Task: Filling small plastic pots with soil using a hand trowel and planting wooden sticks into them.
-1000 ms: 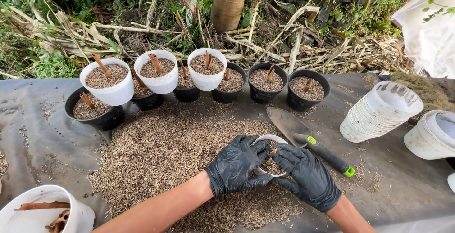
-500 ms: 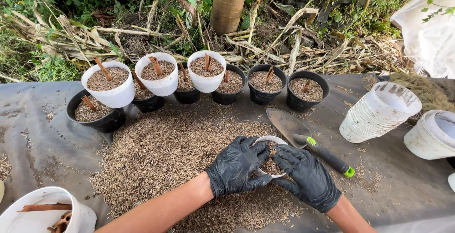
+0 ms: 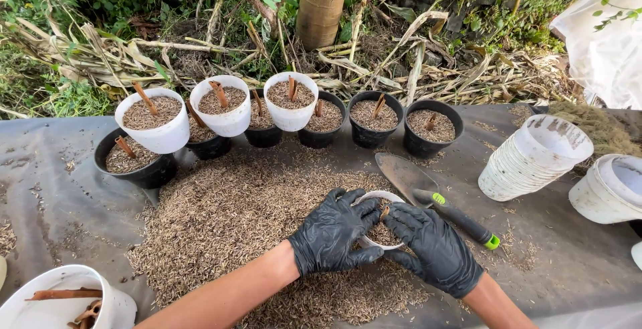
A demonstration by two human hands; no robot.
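Both black-gloved hands close around a small white pot (image 3: 381, 235) sitting in the husk pile (image 3: 227, 222) on the grey sheet (image 3: 568, 262). The left hand (image 3: 331, 235) wraps its fingers round the pot's side; the right hand (image 3: 435, 249) presses fingertips onto the filling beside a brown stick (image 3: 385, 212). A trowel (image 3: 435, 202) lies just beyond, filled pots (image 3: 291, 98) line the back, and stacked white cups (image 3: 535, 158) lie to the right.

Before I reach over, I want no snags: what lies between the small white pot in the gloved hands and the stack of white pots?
In the head view, a trowel lies on the sheet between them.
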